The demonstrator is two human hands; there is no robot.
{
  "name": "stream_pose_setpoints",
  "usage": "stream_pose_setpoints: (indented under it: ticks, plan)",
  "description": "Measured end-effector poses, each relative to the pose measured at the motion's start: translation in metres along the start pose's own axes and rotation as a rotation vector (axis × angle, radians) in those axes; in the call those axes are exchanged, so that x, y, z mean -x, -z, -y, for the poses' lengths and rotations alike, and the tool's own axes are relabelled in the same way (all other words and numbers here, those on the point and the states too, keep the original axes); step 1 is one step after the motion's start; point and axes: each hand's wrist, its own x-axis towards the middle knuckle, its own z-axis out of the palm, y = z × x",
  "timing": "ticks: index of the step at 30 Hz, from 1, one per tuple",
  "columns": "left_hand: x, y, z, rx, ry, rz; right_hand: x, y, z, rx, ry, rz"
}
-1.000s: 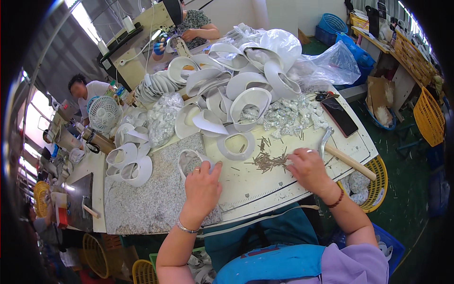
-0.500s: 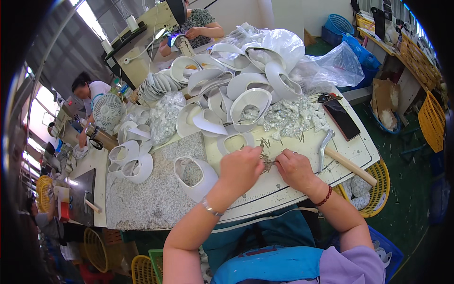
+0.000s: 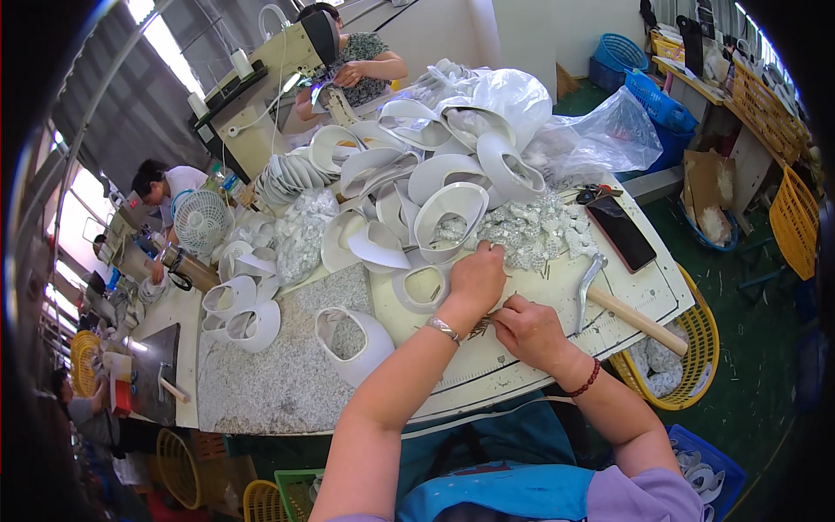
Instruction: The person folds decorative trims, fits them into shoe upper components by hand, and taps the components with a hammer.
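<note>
My left hand point(image 3: 478, 277) has its fingers curled at the near edge of a heap of small shiny silver-white pieces point(image 3: 526, 230). What its fingertips hold, if anything, I cannot make out. Lower and to the right, my right hand point(image 3: 532, 332) pinches its thumb and fingers together above some thin brown pin-like sticks point(image 3: 480, 327); its fingers hide what lies between them. A few more such sticks lie just beyond it. Left of my left wrist stands a white curved band-shaped piece point(image 3: 370, 348), and another loop-shaped white piece point(image 3: 422, 289) lies just beyond.
A hammer point(image 3: 639, 317) with a wooden handle and a dark phone point(image 3: 622, 233) lie on the right. Piled white curved pieces point(image 3: 448, 209) and clear plastic bags point(image 3: 609, 130) fill the back. A speckled slab point(image 3: 287, 374) covers the left; a yellow basket point(image 3: 696, 374) stands below. Co-workers sit beyond.
My left hand has moved away from the brown sticks, forward and right to the silver-white heap. My right hand has shifted slightly nearer to me. The view has tilted a little.
</note>
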Motion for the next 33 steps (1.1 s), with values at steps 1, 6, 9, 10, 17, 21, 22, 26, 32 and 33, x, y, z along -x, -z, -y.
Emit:
stream_pose_setpoints:
  ticks: [1, 6, 9, 10, 17, 21, 22, 26, 32, 33]
  plan:
    - [0.0, 0.0, 0.001, -0.001, -0.002, 0.003, 0.0, 0.0, -0.001, -0.001, -0.003, -0.002]
    - [0.0, 0.002, 0.01, 0.049, -0.043, 0.048, 0.0, 0.0, -0.006, 0.004, -0.042, 0.001]
    - [0.001, 0.009, 0.009, 0.098, 0.025, 0.06, -0.004, -0.001, -0.002, -0.025, -0.062, 0.0]
    - [0.002, 0.009, 0.011, 0.088, 0.039, 0.051, -0.005, -0.003, 0.0, -0.037, -0.046, 0.002]
    - [-0.009, -0.015, 0.003, 0.37, 0.168, 0.127, 0.005, 0.003, -0.001, -0.066, -0.072, 0.012]
    - [-0.004, -0.011, -0.002, 0.321, 0.118, 0.062, 0.002, 0.008, 0.006, -0.088, -0.102, 0.013]
    - [-0.001, -0.011, 0.0, 0.279, 0.085, 0.064, 0.001, 0.008, 0.006, -0.096, -0.089, 0.019]
    - [0.009, -0.011, 0.006, 0.286, -0.04, -0.078, -0.003, 0.01, 0.004, -0.149, -0.154, 0.016]
    - [0.004, 0.021, 0.008, 1.2, 0.453, 0.256, -0.01, 0.013, -0.004, -0.269, -0.289, -0.067]
    - [0.004, 0.021, 0.008, 1.201, 0.452, 0.254, -0.011, 0.013, -0.007, -0.305, -0.323, -0.083]
